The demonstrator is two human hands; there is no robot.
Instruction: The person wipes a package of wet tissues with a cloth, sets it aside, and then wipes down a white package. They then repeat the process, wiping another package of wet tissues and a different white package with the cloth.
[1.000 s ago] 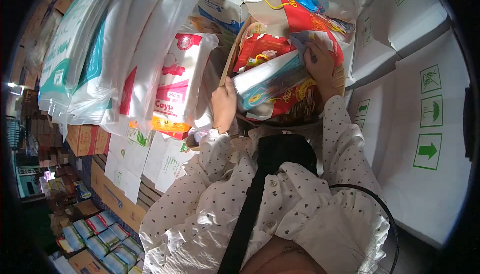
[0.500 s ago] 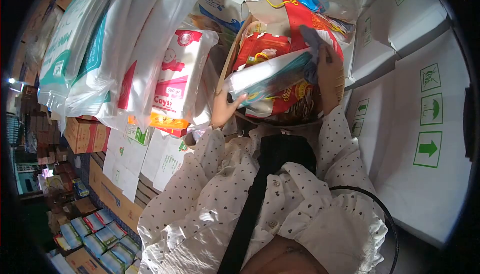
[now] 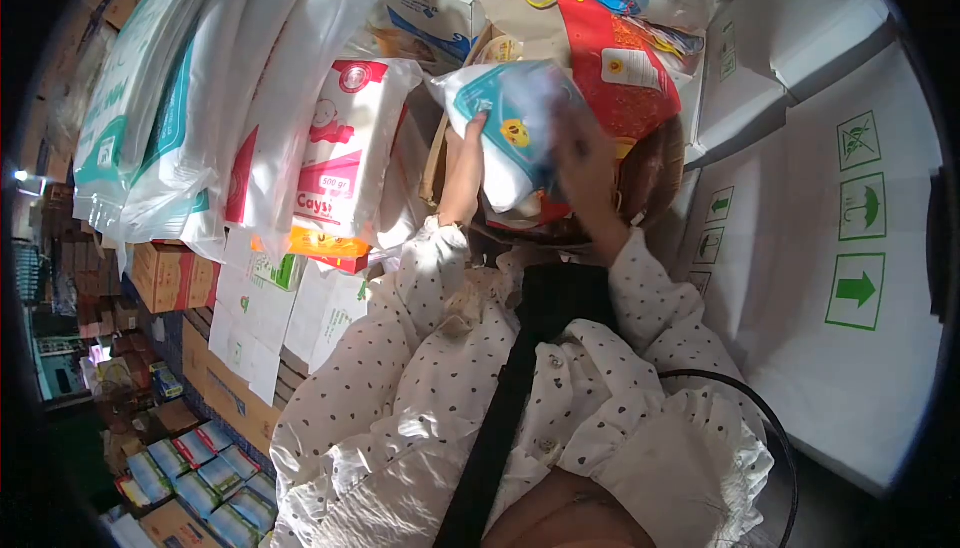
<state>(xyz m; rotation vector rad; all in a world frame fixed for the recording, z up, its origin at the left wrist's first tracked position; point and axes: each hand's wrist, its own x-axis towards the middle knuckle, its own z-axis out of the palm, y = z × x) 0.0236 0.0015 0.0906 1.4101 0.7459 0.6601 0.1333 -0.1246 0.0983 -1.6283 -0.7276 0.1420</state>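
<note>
My left hand [image 3: 465, 173] grips the left side of a white and teal plastic-wrapped package [image 3: 505, 153] with a yellow chick picture. The package is tilted above an open cardboard box [image 3: 432, 173]. Over its right part, my right hand [image 3: 585, 158] is smeared by motion, with a grey cloth [image 3: 541, 98] bunched at its fingers against the wrapper. Beneath them, red packaging [image 3: 620, 68] fills much of the box, partly hidden by the package and my arms.
To the left stand white and teal plastic packs [image 3: 150, 78] and a pink-and-white 500 gr pack [image 3: 345, 148]. White cartons with green symbols [image 3: 800, 228] rise on the right. Blue packets [image 3: 200, 488] lie at lower left. A black cable [image 3: 740, 388] curves beside my body.
The package has turned from lying sideways to showing its teal face and moved up and left. My right hand and the cloth have moved left onto it.
</note>
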